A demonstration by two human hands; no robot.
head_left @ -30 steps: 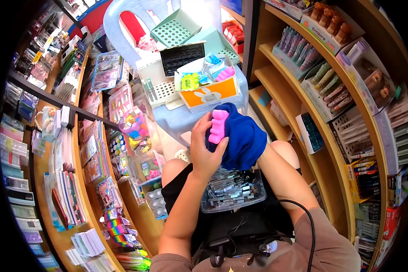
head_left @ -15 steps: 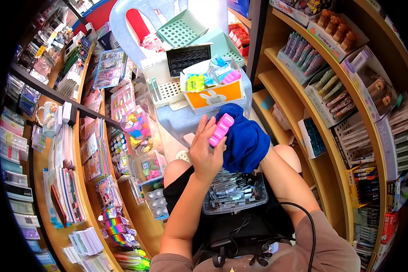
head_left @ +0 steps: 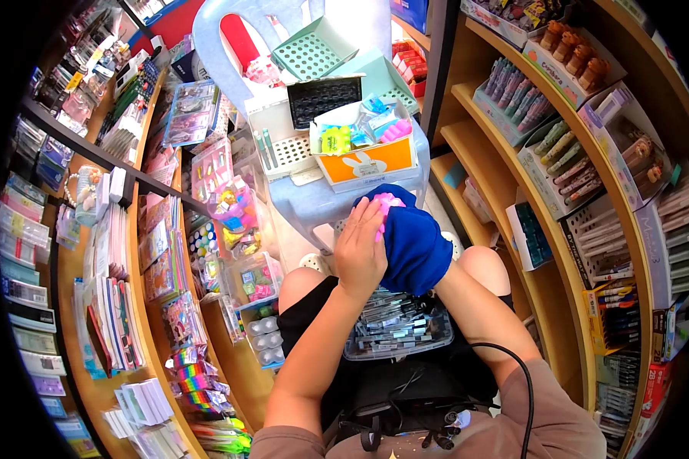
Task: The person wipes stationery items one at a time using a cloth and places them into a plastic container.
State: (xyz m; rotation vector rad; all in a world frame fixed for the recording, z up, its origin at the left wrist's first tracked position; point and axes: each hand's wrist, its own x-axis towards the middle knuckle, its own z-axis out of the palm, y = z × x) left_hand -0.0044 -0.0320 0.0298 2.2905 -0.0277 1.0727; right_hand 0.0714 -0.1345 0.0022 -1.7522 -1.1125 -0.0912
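My left hand [head_left: 360, 249] holds a pink, bumpy-edged object [head_left: 388, 202], its fingers stretched along it and partly covering it. A dark blue cloth [head_left: 416, 249] covers my right hand and presses against the pink object from the right. The fingers under that cloth are hidden. Below both hands, a clear plastic tub [head_left: 398, 353] full of pens and slim packets rests on my lap. Just beyond the hands, an orange and white box [head_left: 366, 165] with a rabbit print holds a yellow bumpy piece [head_left: 335, 141], a pink one [head_left: 396, 130] and blue-white packets.
The box stands on a pale blue plastic chair [head_left: 298, 210], beside green perforated trays [head_left: 314, 52] and a white perforated box [head_left: 289, 152]. Wooden shelves [head_left: 505, 191] with boxed pens rise on the right. Notebooks [head_left: 115, 321] and stationery fill the left shelves. A black cable [head_left: 530, 398] crosses my right arm.
The pink object has turned and moved against the blue cloth, now mostly covered by my left hand and the cloth. My left hand has shifted slightly right, its fingers closer together.
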